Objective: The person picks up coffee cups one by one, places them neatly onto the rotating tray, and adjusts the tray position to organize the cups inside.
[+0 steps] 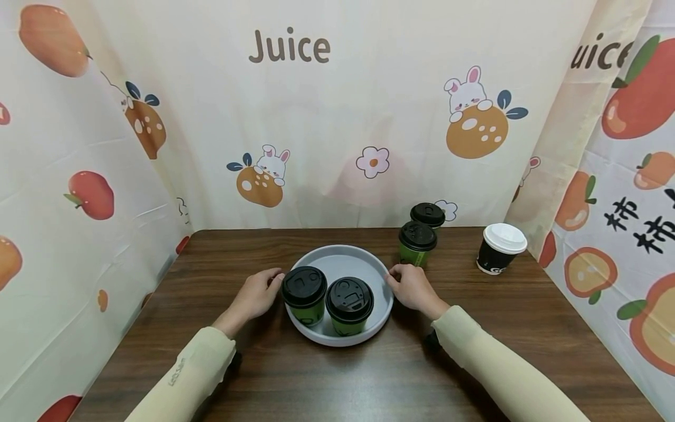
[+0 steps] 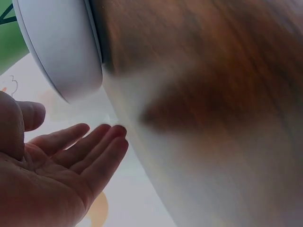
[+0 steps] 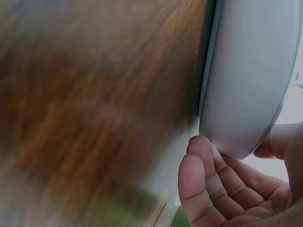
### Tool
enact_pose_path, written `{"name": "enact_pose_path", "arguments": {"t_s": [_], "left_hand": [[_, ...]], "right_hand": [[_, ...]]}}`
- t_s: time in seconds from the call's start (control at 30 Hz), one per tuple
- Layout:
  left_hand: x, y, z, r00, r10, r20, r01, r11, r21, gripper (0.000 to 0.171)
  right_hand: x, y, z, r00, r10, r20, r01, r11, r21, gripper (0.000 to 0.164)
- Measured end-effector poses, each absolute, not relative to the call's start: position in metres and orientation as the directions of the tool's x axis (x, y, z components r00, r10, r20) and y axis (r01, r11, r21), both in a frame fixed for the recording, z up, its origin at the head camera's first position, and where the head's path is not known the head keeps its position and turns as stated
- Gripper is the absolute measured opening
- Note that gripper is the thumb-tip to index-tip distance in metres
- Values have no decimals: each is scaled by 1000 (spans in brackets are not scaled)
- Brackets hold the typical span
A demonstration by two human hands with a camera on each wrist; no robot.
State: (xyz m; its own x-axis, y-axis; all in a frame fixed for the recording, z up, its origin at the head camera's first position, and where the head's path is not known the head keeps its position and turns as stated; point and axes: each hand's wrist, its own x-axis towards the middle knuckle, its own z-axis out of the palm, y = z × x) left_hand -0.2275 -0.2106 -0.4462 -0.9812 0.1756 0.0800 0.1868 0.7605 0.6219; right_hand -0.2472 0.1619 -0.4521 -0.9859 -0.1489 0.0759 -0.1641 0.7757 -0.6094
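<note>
A round grey tray (image 1: 340, 258) lies on the wooden table. Two green paper cups with black lids stand upright in its front half, a left cup (image 1: 304, 290) and a right cup (image 1: 350, 302). At the tray's left side is my left hand (image 1: 256, 294), its fingers loosely extended; the left wrist view shows a gap between the hand and the tray wall (image 2: 66, 47). My right hand (image 1: 413, 288) holds the tray's right rim. In the right wrist view its fingers (image 3: 191, 177) touch the outer wall, and the thumb is partly hidden behind the rim.
Two more green cups with black lids, a nearer one (image 1: 416, 240) and a farther one (image 1: 428, 214), stand just behind my right hand. A black cup with a white lid (image 1: 501, 249) stands farther right. A printed curtain (image 1: 327, 117) borders the table's back edge.
</note>
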Motion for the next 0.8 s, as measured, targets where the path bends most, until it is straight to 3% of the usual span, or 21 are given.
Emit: {"name": "enact_pose_path", "arguments": {"t_s": [0.8], "left_hand": [[-216, -226, -445, -983, 170, 74, 181, 789, 587, 47]], "right_hand": [[-240, 165, -452, -988, -137, 65, -148, 775, -615, 13]]}}
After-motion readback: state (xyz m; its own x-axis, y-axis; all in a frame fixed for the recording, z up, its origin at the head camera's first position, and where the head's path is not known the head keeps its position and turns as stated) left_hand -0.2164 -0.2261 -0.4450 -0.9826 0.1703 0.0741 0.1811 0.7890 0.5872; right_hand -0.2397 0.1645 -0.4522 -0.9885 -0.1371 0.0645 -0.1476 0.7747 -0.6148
